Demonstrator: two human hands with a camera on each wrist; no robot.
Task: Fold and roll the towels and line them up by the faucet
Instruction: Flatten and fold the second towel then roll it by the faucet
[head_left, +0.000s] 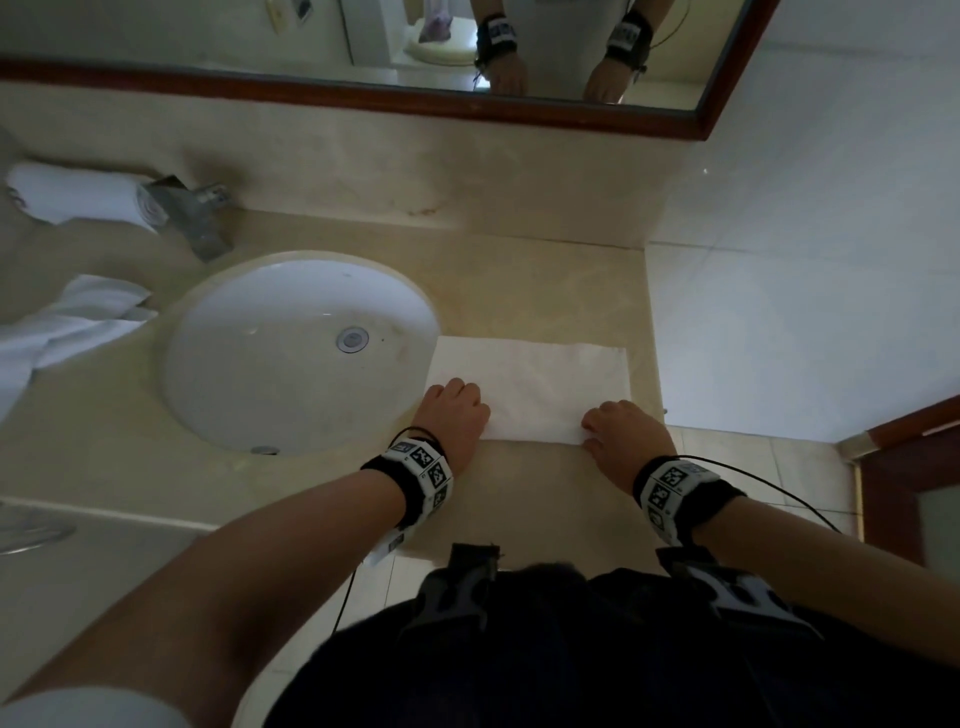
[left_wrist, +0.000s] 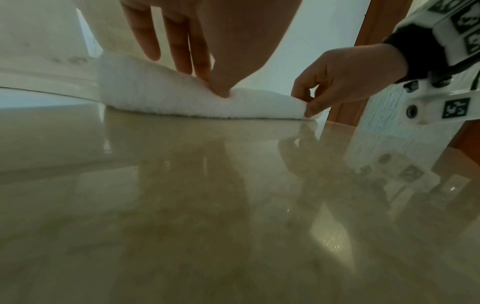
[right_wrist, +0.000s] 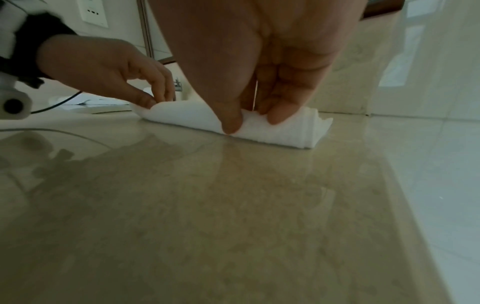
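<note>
A folded white towel (head_left: 540, 384) lies flat on the beige counter to the right of the sink. My left hand (head_left: 454, 408) pinches its near edge by the left corner, thumb under and fingers on top (left_wrist: 221, 88). My right hand (head_left: 615, 428) pinches the same near edge at the right (right_wrist: 233, 123). The near edge is lifted and curled up a little (left_wrist: 259, 102). One rolled white towel (head_left: 78, 200) lies behind the faucet (head_left: 189, 213) at the far left.
A round white sink (head_left: 301, 348) takes the counter's middle. A loose pile of unfolded white towels (head_left: 67, 327) lies left of it. A wood-framed mirror (head_left: 363, 98) runs along the back wall. White tiled wall (head_left: 805, 260) bounds the counter on the right.
</note>
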